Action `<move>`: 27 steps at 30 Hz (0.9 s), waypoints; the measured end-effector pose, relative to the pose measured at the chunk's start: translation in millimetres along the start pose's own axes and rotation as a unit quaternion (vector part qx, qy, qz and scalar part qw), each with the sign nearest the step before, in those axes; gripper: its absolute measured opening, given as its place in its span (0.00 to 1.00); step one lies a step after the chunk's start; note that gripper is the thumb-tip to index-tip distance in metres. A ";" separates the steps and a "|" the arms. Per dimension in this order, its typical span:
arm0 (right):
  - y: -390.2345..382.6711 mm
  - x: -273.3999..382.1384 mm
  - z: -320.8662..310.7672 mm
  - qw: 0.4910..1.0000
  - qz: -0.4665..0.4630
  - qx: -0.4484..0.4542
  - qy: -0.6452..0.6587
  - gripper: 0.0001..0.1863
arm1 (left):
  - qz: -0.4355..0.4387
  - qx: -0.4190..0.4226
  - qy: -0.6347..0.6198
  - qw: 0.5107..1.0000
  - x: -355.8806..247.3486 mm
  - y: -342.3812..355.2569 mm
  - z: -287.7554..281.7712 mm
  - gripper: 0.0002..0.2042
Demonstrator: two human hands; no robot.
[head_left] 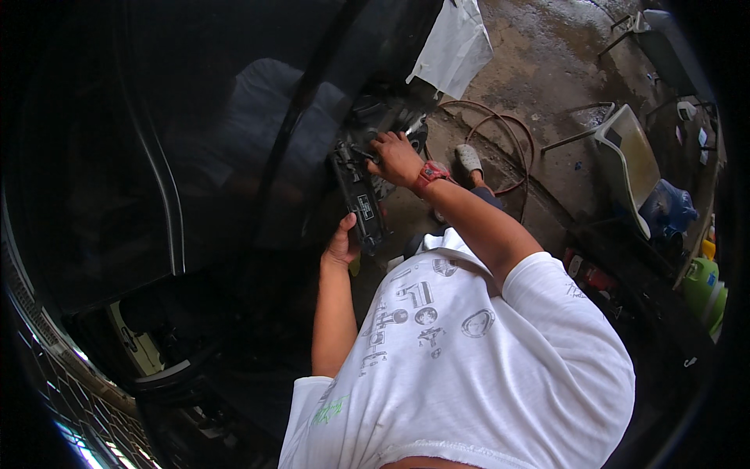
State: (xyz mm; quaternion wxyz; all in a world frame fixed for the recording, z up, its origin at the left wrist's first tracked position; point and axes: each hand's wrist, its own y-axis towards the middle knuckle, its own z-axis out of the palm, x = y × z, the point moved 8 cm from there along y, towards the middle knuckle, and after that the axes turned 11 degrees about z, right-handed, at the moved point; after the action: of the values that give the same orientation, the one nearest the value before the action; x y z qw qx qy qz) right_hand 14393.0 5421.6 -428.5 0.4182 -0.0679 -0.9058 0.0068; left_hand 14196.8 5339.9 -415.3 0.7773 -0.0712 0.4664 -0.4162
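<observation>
In front of me a long black plastic housing [351,184] with a small white-printed label runs along the edge of a black car body. My left hand [341,242] is closed at its near end, thumb up against the side, the other fingers mostly hidden. Over the far end, my right hand [396,159] reaches in with bent fingers among dark and metallic mechanical parts [377,116]. What its fingertips grip is hidden. A red watch [430,176] sits on the right wrist.
The glossy black car panel [211,141] fills the left. A white sheet [451,51] hangs at the far edge. On the right are a coiled hose [525,141], a pale chair [631,152] and a green jug [701,289]. A shoe [469,158] shows on the floor.
</observation>
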 end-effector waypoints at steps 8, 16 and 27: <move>-0.1 -10.3 16.6 0.996 0.036 -0.014 0.076 0.26 | 0.003 0.007 -0.001 1.000 4.5 3.3 -13.3 0.50; 1.7 -34.4 45.8 0.913 0.187 0.168 0.322 0.28 | -0.009 -0.006 0.013 1.000 5.5 1.7 -15.8 0.50; -7.5 -34.4 63.7 0.783 0.315 0.079 0.531 0.31 | -0.002 0.009 0.013 1.000 -2.0 -0.5 1.2 0.47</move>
State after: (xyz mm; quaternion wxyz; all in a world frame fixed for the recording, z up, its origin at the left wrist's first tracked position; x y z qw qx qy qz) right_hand 14365.9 5412.6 -495.5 0.8118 -0.3086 -0.4647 0.1724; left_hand 14197.0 5340.7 -413.0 0.7711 -0.0592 0.4724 -0.4228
